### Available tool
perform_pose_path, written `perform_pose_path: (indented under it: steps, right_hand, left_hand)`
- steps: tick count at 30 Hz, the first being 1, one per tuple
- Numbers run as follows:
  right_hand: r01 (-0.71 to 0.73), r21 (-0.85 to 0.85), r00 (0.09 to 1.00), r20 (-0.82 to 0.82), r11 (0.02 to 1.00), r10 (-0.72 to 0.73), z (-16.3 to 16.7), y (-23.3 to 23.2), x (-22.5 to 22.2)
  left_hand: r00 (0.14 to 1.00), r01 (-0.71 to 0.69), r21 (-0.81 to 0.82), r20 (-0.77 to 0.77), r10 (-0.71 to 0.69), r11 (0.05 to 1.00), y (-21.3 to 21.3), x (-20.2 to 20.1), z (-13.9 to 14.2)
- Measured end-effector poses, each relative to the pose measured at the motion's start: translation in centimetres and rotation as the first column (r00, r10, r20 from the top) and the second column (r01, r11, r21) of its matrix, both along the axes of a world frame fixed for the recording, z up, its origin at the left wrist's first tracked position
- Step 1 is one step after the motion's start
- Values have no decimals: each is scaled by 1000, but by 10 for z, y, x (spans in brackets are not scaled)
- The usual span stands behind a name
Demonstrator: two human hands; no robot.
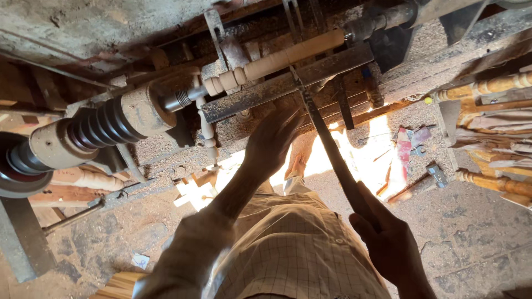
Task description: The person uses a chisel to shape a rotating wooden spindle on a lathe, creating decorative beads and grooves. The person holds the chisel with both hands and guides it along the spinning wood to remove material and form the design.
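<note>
**Both arms out ahead**

Your left hand [271, 138] reaches forward on a straight, sleeved arm — fingers loosely spread, palm down. Your right hand [388, 241] sits lower and nearer — fingers curled tight in a closed grip.

Wood lathe with a spindle mounted above the tool rest

The spindle [277, 60] runs between the pulley headstock [94, 130] at left and the tailstock [382, 22] at right, behind the tool rest [277, 88]. A long chisel [327, 144] lies across the rest, its tip at the spindle, its handle end in the right hand [382, 238]. The left hand [271, 138] sits just left of the chisel, below the rest. Turned legs [487, 88] lie far right; a hammer [421, 185] lies on the floor [476, 232].
</note>
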State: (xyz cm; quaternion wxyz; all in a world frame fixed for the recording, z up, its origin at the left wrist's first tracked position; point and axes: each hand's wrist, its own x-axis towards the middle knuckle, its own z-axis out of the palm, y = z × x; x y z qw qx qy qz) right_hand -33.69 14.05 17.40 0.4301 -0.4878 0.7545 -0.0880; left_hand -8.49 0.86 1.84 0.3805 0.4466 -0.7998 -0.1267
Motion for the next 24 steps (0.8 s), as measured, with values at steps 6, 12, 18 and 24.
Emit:
perform_pose_path:
  steps: [6,12,18,24]
  right_hand:
    - [68,265,997,-52,962,-56,2,-12,-12]
    - [40,254,997,-71,966,-22,17,-26,-20]
    - [61,215,996,-76,975,-46,19,-24,-7]
    - [97,168,993,-84,981,-84,17,-11,23]
  left_hand:
    - [978,70,-117,203,-45,991,-75,-21,-1]
    - [990,95,-69,114,-87,993,-80,-14,-4]
    - [996,85,-83,38,-82,993,-83,-13,3]
    - [998,56,-77,39,-53,995,-85,-12,1]
